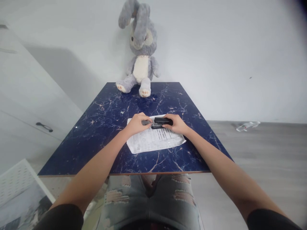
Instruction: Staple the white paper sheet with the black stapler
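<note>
Your right hand [177,124] clasps the small black rigid stapler [162,121] over the limp printed paper sheet [154,140] at mid-table; your left hand [137,124] pinches its grey front end. Light and hard, best held by the body.

stapler [162,121] on papers [154,139] mid-table [96,143] | plush rabbit [141,48] behind, at far edge | bottle [247,126] on floor right

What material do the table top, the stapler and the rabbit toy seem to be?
Table top: probably glossy laminate or stone, dark blue with marble veins.
Stapler: seemingly black plastic, smooth.
Rabbit toy: soft grey and cream plush; the fur looks fuzzy.
</note>
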A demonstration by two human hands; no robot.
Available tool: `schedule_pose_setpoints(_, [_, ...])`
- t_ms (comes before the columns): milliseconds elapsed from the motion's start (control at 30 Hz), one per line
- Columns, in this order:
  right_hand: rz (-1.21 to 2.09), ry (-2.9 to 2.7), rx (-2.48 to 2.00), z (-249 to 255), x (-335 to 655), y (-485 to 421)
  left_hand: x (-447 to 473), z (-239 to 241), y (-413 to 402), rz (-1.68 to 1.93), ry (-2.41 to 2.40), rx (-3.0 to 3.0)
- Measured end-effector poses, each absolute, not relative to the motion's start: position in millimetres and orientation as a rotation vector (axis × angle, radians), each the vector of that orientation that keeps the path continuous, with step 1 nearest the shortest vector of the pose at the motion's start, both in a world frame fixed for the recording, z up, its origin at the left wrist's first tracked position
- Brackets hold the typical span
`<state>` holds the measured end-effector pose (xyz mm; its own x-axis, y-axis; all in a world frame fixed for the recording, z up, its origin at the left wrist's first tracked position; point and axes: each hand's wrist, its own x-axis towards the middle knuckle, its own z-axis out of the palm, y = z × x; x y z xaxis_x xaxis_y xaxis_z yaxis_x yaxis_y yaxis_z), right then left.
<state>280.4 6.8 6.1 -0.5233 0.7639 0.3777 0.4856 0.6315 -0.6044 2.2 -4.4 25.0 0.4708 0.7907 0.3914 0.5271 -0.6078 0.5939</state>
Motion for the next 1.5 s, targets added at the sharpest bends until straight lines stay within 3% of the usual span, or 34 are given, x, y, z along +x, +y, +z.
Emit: schedule_pose_setpoints(1500, [0.571,-2.229,-0.953,5.8,281.3,8.7,1.7,17.3,-0.5,0.914,1.038,2.426])
